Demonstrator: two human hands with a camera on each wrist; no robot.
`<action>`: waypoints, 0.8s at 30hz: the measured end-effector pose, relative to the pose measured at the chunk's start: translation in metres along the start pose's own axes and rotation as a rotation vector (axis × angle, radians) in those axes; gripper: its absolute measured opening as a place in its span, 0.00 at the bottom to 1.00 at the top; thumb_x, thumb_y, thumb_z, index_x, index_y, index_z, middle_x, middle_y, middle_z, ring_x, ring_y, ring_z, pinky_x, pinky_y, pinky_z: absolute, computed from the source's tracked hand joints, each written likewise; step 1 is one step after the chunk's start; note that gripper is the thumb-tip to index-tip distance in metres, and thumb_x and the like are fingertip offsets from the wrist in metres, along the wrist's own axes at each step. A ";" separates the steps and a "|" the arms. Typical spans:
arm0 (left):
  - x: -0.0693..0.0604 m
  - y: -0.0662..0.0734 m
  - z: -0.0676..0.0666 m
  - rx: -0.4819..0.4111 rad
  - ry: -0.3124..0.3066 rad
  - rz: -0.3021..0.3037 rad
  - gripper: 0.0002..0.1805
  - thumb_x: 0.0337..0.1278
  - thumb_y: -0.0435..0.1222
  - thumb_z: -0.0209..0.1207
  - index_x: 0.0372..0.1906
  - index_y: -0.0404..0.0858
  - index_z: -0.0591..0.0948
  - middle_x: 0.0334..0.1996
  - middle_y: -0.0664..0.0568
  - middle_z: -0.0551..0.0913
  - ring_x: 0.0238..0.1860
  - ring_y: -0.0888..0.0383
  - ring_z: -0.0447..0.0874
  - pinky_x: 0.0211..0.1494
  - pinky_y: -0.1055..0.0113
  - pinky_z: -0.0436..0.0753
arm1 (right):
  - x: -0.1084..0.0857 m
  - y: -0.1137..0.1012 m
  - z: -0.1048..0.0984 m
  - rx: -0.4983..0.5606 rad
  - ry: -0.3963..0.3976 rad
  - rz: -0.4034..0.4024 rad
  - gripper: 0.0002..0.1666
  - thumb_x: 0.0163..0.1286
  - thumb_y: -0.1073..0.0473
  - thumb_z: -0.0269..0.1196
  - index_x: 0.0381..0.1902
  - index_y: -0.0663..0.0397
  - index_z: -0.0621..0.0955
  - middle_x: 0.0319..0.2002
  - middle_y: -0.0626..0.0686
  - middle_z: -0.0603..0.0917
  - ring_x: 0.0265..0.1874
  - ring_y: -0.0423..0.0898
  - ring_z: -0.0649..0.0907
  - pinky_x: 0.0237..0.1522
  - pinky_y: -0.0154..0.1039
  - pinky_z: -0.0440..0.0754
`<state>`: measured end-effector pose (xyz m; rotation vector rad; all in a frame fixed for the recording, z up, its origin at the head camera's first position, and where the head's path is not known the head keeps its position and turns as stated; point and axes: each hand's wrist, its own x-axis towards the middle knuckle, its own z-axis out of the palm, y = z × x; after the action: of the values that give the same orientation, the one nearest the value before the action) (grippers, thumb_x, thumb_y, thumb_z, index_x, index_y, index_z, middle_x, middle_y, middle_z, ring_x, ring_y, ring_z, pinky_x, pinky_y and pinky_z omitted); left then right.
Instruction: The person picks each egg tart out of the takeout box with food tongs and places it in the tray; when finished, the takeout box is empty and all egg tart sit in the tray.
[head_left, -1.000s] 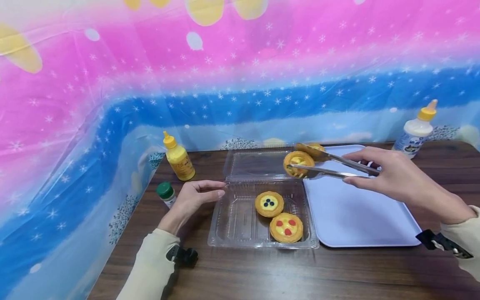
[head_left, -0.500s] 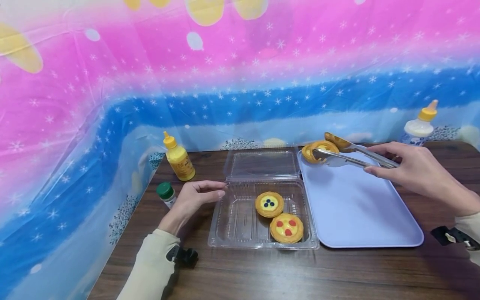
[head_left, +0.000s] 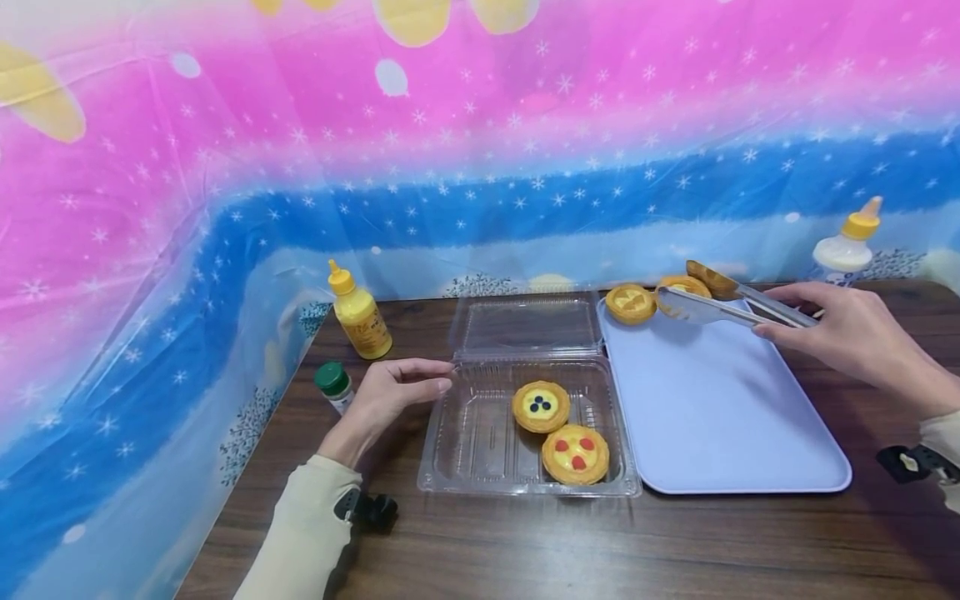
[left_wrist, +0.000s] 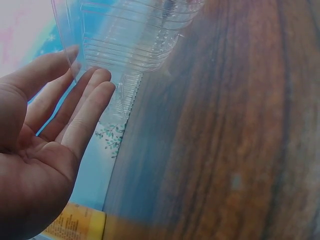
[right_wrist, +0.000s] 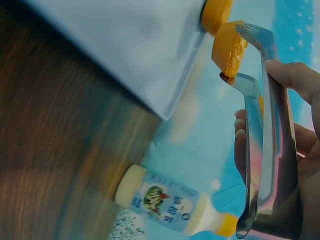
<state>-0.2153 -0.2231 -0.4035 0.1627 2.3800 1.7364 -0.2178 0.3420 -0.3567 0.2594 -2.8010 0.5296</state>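
head view shows a person's right hand (head_left: 851, 333), with thumb and fingers clamped on silver metal tongs (head_left: 731, 310). the two ends of the tongs stand on both sides of a round golden tart with pale yellow filling (head_left: 690, 284), at the far edge of a pale lavender rectangular tray (head_left: 720, 400). from the right wrist view also, this tart is between the ends; whether it touches the tray, i cannot tell. just beside it, a second round golden tart with yellow topping (head_left: 630, 304) sits in the far left corner of the tray.

the left hand (head_left: 390, 400) is at the far left corner of a clear plastic box (head_left: 476, 433). its fingers are nearly straight and reach to the rim, and the thumb is slightly apart from them. inside the box, on its right side, lie a golden tart with three dark blue berries (head_left: 541, 407) and, nearer to the person, a golden tart with three red pieces (head_left: 575, 455). the clear lid (head_left: 525, 325) lies behind the box.

on the dark brown wood-grain surface (head_left: 465, 550), a yellow squeeze bottle (head_left: 363, 321) and a small green-capped jar (head_left: 332, 379) stand at left, and a white bottle with yellow cap (head_left: 843, 250) at right.
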 end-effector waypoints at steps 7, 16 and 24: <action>0.001 0.000 0.001 -0.002 0.002 0.002 0.18 0.63 0.40 0.75 0.55 0.39 0.90 0.55 0.49 0.90 0.56 0.53 0.88 0.65 0.54 0.81 | 0.002 0.013 0.005 0.002 -0.017 0.032 0.38 0.68 0.44 0.76 0.61 0.70 0.82 0.49 0.76 0.83 0.37 0.65 0.84 0.36 0.64 0.78; 0.001 -0.001 0.000 0.002 0.004 0.002 0.18 0.63 0.39 0.75 0.55 0.39 0.90 0.53 0.49 0.90 0.54 0.53 0.89 0.66 0.54 0.81 | 0.004 0.024 0.010 -0.010 -0.059 0.086 0.37 0.69 0.50 0.76 0.60 0.77 0.79 0.48 0.77 0.81 0.34 0.63 0.83 0.32 0.59 0.78; 0.001 0.001 0.001 0.002 0.006 0.002 0.18 0.62 0.39 0.76 0.55 0.39 0.90 0.52 0.49 0.91 0.53 0.53 0.89 0.64 0.56 0.81 | 0.006 0.026 0.012 -0.008 -0.062 0.102 0.38 0.69 0.50 0.75 0.61 0.78 0.78 0.50 0.79 0.80 0.39 0.70 0.83 0.38 0.69 0.77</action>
<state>-0.2160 -0.2217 -0.4032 0.1606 2.3863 1.7382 -0.2318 0.3610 -0.3739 0.1343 -2.8876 0.5413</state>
